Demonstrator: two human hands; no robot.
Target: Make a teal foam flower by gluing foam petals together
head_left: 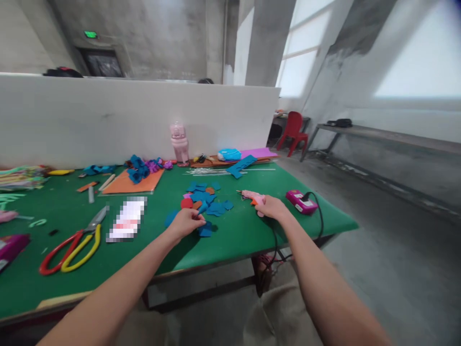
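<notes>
1. Fingertips of the left hand (189, 222) are pinched nearly together, as I see it on my remote feed, on a small curled blue piece (203, 207); so light a scrap seems to want only a tip grip, which leaves most of it exposed.
2. I take the loose pile of flat, roughly square blue pieces (201, 196) as my dial's centre, with the left hand at seven o'clock. Lying loose between the hands, these are probably placed for easy picking; a round red disc (186, 203) sits at their edge.
3. At three o'clock I have the right hand (270, 207) closed round the handle of a pale pink glue gun with an orange trigger (248, 194). Its nozzle points toward nine o'clock, I judge to bring the tip near the work but clear of the fingers. Whether the trigger is pressed, I cannot tell.
4. Farther out at three o'clock lies a magenta box (301, 202) with a black plug (306, 196) in it, likely set aside there for cable slack.
5. Between eight and nine o'clock, I see large scissors with red and yellow handles (81, 245), apart from both hands, perhaps parked to free the middle.
</notes>
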